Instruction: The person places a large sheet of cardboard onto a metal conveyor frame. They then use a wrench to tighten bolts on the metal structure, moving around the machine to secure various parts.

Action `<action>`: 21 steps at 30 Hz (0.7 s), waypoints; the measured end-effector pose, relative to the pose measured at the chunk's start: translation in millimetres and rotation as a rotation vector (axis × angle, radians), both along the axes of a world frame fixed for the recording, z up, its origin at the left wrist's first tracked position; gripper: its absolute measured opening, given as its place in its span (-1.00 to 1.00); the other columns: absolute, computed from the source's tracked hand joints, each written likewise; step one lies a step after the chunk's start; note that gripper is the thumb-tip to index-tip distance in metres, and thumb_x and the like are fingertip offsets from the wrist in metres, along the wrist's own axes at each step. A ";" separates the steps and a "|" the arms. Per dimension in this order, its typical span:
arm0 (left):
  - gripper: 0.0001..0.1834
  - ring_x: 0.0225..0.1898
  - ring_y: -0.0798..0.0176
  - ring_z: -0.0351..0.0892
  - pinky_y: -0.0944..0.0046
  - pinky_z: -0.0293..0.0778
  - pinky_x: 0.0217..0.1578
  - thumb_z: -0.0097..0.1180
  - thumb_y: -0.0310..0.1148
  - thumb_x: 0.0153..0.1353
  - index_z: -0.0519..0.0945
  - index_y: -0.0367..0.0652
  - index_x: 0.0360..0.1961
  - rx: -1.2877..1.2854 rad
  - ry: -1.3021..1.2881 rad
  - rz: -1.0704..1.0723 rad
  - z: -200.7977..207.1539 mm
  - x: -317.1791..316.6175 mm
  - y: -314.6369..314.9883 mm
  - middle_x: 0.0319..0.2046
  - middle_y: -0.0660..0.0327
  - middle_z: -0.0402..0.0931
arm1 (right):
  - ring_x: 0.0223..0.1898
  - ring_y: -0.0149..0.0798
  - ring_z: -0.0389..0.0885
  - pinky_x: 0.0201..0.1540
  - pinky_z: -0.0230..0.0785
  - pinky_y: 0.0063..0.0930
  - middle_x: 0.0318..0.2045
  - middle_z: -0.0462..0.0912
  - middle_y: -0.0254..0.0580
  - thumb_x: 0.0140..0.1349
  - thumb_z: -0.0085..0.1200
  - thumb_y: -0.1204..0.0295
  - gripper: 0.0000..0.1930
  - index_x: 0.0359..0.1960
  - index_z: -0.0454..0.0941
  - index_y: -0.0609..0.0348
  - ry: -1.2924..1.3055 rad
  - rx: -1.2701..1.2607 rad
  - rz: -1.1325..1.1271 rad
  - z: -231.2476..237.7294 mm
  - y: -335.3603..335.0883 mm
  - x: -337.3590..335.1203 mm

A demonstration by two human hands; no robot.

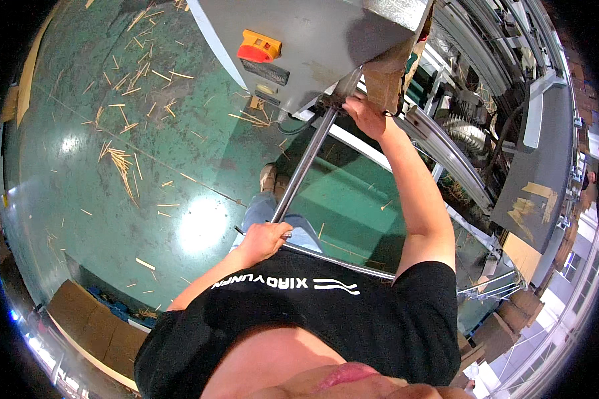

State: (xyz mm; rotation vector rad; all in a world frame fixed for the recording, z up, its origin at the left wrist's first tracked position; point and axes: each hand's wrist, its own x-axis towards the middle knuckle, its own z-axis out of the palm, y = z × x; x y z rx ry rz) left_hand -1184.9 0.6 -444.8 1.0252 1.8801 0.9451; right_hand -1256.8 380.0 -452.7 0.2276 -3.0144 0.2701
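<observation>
A round metal bar (306,161) slants from the grey machine housing (306,40) down toward my body. My left hand (265,242) is closed at the bar's near end. A thin dark rod (239,230) sticks out on the hand's left side, and a small shiny end shows on its right. My right arm reaches forward, and my right hand (367,116) is at the bar's far end, below the housing. Its fingers are bent inward and closed there. What they grip is hidden by the hand and the shadowed joint.
An orange and red rotary switch (259,46) sits on the housing. Metal rails (452,149) and a dark grey machine panel (539,173) stand at right. Another curved metal bar (339,261) crosses before my waist. Thin wooden strips (118,163) litter the green floor; brown cardboard (93,319) lies at lower left.
</observation>
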 end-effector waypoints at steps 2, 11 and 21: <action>-0.77 -0.41 0.01 0.54 0.13 0.43 -0.41 0.07 -0.45 -0.01 0.49 -0.09 -0.25 0.001 -0.049 0.004 -2.2 -4.0 -1.0 -0.49 0.09 0.53 | -0.31 0.00 0.44 -0.24 0.27 -0.16 -0.51 0.42 -0.10 0.17 -0.08 0.30 -0.81 -0.53 0.39 0.11 0.001 0.009 0.027 5.3 -0.4 -2.4; -0.78 -0.36 -0.03 0.55 0.10 0.44 -0.39 0.01 -0.39 0.08 0.48 -0.04 -0.19 -0.104 -0.073 -0.009 -10.0 -2.8 -2.9 -0.45 0.06 0.54 | -0.18 -0.08 0.43 -0.15 0.28 -0.16 -0.33 0.41 -0.14 0.09 -0.07 0.28 -0.82 -0.36 0.36 0.10 -0.225 -0.087 0.330 -10.6 17.5 -27.0; -0.83 -0.43 0.01 0.57 0.23 0.43 -0.43 0.02 -0.38 0.14 0.51 -0.09 -0.22 -0.087 -0.118 0.046 -10.8 2.0 2.8 -0.52 0.02 0.52 | -0.60 -0.16 0.43 -0.60 0.29 -0.25 -0.62 0.41 -0.22 0.20 -0.08 0.16 -0.70 -0.51 0.34 0.13 -0.179 -0.942 -0.853 -50.1 -70.0 -0.1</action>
